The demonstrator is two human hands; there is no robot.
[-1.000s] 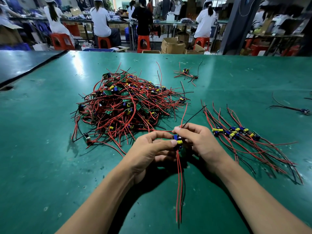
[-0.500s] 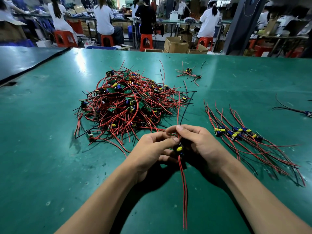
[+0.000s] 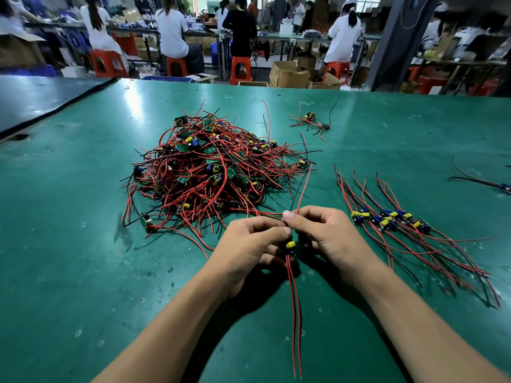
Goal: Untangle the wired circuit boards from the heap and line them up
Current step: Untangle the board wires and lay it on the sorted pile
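A heap [image 3: 210, 172] of small green circuit boards with red and black wires lies at the middle of the green table [image 3: 69, 258]. Just in front of it, my left hand [image 3: 249, 244] and my right hand [image 3: 329, 236] meet and pinch one wired circuit board [image 3: 290, 246] with a yellow capacitor. Its two red wires hang toward me, and a red and a black wire rise from my right thumb. To the right, several boards lie side by side in a row [image 3: 390, 219], their wires trailing toward me.
A small loose tangle of boards [image 3: 311, 120] lies behind the heap. Another wired board [image 3: 506, 186] sits at the right edge. A dark table [image 3: 33, 98] adjoins at the far left. People sit on red stools at benches beyond the far edge.
The held board has dropped lower between my hands, so the yellow capacitor now sits below my thumbs. Its upper wires have swung up and away from me. Both hands stay together.
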